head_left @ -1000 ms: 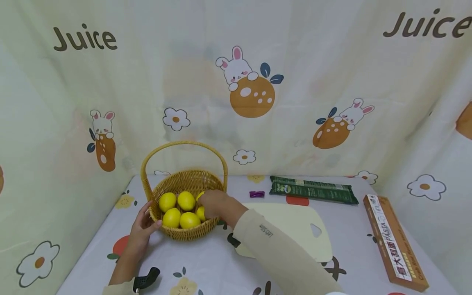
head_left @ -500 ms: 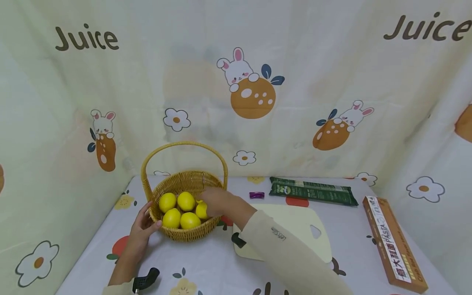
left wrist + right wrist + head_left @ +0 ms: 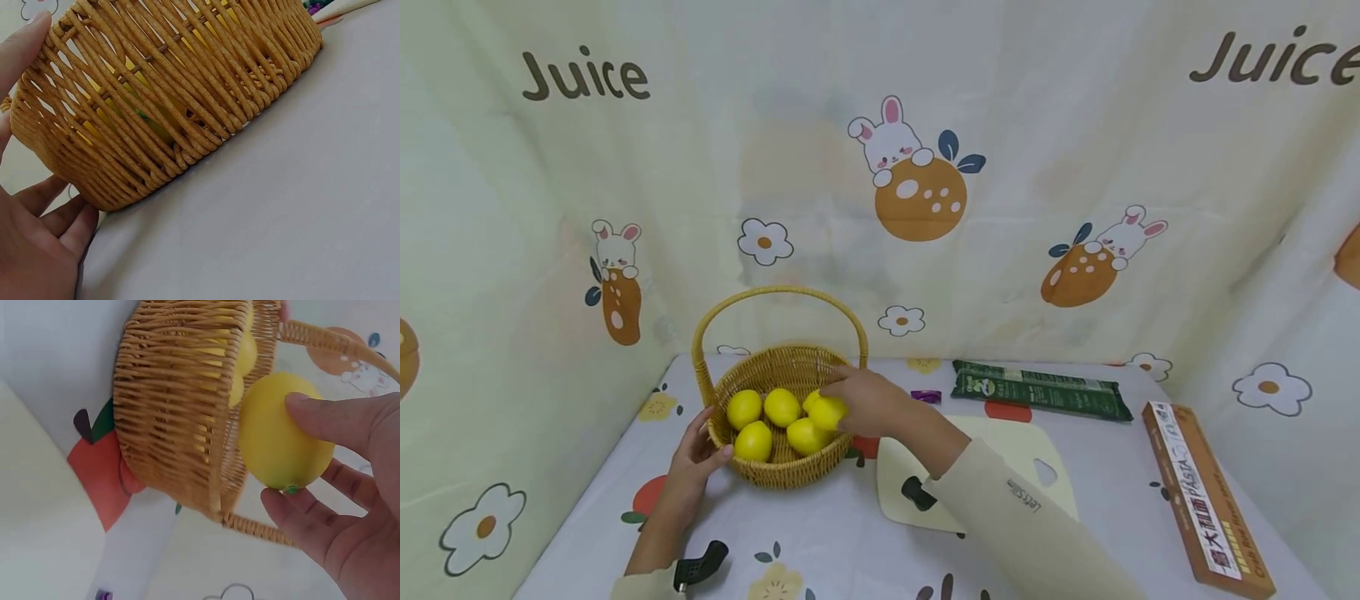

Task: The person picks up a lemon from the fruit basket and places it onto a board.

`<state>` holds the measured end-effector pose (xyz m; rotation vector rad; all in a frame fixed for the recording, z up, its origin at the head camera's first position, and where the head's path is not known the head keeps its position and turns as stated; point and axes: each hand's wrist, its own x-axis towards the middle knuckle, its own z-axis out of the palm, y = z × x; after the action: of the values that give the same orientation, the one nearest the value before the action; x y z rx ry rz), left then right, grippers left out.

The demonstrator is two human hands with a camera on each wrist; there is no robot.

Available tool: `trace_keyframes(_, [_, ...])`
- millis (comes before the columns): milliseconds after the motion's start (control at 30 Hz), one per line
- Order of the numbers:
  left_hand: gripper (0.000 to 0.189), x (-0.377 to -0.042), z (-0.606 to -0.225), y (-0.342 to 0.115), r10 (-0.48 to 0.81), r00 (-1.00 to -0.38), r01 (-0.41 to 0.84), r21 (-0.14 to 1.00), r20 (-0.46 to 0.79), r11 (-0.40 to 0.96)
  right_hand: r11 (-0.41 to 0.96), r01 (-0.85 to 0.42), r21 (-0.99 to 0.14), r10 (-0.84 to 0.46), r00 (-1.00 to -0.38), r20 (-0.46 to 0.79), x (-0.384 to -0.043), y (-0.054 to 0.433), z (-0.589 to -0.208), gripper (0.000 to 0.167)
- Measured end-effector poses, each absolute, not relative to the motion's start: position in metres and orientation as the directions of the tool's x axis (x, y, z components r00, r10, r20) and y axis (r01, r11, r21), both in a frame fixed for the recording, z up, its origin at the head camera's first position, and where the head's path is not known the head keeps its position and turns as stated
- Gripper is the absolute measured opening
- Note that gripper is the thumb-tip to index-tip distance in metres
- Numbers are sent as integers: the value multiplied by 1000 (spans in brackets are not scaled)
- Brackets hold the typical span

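Note:
A wicker basket (image 3: pixel 784 475) with a tall arched handle stands on the table and holds several yellow lemons (image 3: pixel 753 442). On its left side my left hand (image 3: pixel 691 471) grips the wall, thumb at the rim and fingers lower on the outside, as the left wrist view shows. My right hand (image 3: pixel 872 403) is at the basket's right rim and pinches one lemon (image 3: pixel 284 431) between thumb and fingers. In the right wrist view that lemon is up at the rim, its green-tipped end toward the fingers. Other lemons sit behind it, partly hidden by the wicker.
A cream cutting board (image 3: pixel 1045 442) lies right of the basket, partly under the right forearm. Behind it are a small purple packet (image 3: pixel 927 397) and a long green package (image 3: pixel 1045 390). A brown pasta box (image 3: pixel 1208 500) lies at the right edge. A printed curtain (image 3: pixel 805 167) hangs behind.
My right hand has come up from inside the basket toward its right rim with a lemon in its fingers. A front lemon has shifted right. My left hand keeps its hold on the basket.

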<state>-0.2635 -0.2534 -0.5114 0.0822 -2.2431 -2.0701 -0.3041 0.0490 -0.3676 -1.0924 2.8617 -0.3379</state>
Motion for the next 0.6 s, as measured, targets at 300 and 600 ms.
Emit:
trace_keyframes(300, [80,-264,-512,-253,-106,-994,19,997,27,78,685,-634,-360,-649,-755,95,-297,97,-377,52])
trace_keyframes(600, [82,-265,-512,-254,-104,-994,19,996,28,85,662,-631,-404,-619,-764,181,-299,126,-393,49])
